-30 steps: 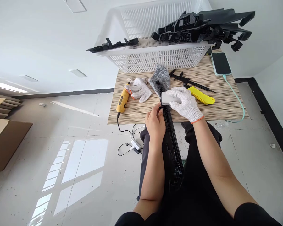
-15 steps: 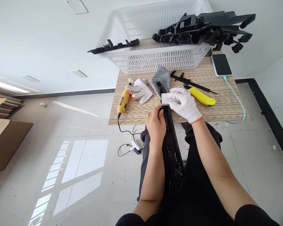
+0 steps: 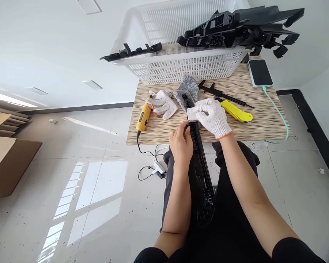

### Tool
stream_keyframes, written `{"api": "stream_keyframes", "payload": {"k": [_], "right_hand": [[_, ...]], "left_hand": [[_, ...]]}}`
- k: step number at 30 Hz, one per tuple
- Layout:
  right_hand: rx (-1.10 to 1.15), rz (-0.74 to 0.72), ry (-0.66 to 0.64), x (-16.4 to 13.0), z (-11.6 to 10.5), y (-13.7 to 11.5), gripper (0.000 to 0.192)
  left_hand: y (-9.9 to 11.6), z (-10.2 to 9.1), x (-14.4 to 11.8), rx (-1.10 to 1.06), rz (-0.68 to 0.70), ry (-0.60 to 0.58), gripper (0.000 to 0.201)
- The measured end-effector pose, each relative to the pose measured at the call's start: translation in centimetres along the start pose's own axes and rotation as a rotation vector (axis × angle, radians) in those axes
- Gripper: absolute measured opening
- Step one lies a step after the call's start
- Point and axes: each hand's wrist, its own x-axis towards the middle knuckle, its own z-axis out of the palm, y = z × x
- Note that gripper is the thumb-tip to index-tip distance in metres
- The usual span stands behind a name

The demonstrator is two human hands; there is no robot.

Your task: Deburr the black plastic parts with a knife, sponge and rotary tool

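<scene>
A long black plastic trim piece (image 3: 201,164) runs from my lap up to the table, its far end on a grey cloth (image 3: 188,84). My bare left hand (image 3: 181,140) grips its side near the table's front edge, fingers curled over it. In a white knit glove with an orange cuff, my right hand (image 3: 211,116) is closed around a flat light-grey block (image 3: 192,114), which is held against or just above the trim piece, right beside my left fingertips. Whether the two touch I cannot tell. My glove hides part of the block.
On the table lie a yellow corded tool (image 3: 144,117), a loose white glove (image 3: 164,105), a black caliper (image 3: 224,94), a yellow-handled cutter (image 3: 237,111) and a phone (image 3: 260,73) on a cable. Behind them, a white basket (image 3: 178,69) bears several black plastic parts (image 3: 230,31).
My right hand has shifted slightly left with the grey block, and its fingers cover more of it. My left hand keeps its place on the trim piece. The camera view has moved a little.
</scene>
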Motion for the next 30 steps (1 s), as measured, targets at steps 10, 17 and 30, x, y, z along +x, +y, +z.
{"api": "stream_keyframes", "payload": {"k": [10,17,30], "right_hand": [[0.128,0.019,0.036,-0.5,0.5,0.0,0.023],[0.086,0.155,0.209,-0.8,0.8,0.2,0.049],[0.000,0.287,0.239,-1.4,0.6,0.2,0.050]], "left_hand": [[0.0,0.4,-0.3,-0.037,-0.043,0.054,0.029],[0.0,0.3,-0.3,-0.045,-0.036,0.039,0.029],[0.1,0.2,-0.3,-0.012,-0.024,0.030,0.032]]}}
